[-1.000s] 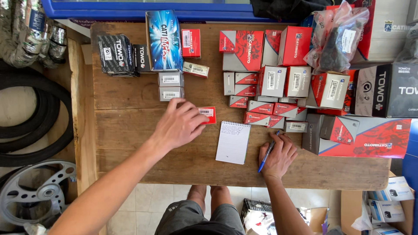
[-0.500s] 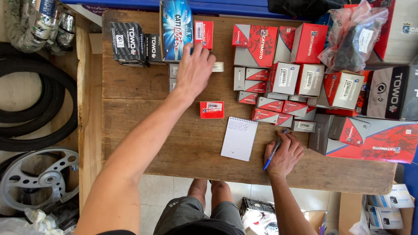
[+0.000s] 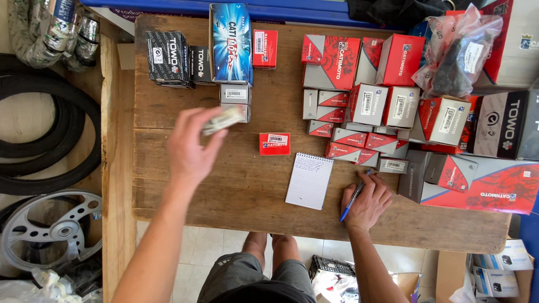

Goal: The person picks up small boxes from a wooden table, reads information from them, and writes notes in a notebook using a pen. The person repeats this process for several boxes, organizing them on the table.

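Head view: the left hand [image 3: 191, 147] is lifted over the wooden table [image 3: 236, 191], its fingers curled around a small grey box [image 3: 223, 119], blurred by motion. At its one o'clock two more small grey boxes [image 3: 235, 99] sit stacked below a tall blue carton [image 3: 230, 42]. A small red box [image 3: 274, 143] lies alone at the hand's three o'clock. The right hand [image 3: 368, 201] rests on the table with a blue pen [image 3: 353, 197] between loosely bent fingers; a spiral notepad [image 3: 309, 180] lies just beside it at nine o'clock. Red and grey cartons [image 3: 359, 101] crowd the table at its twelve o'clock. Black tyres [image 3: 50, 140] lie off the table at nine o'clock.
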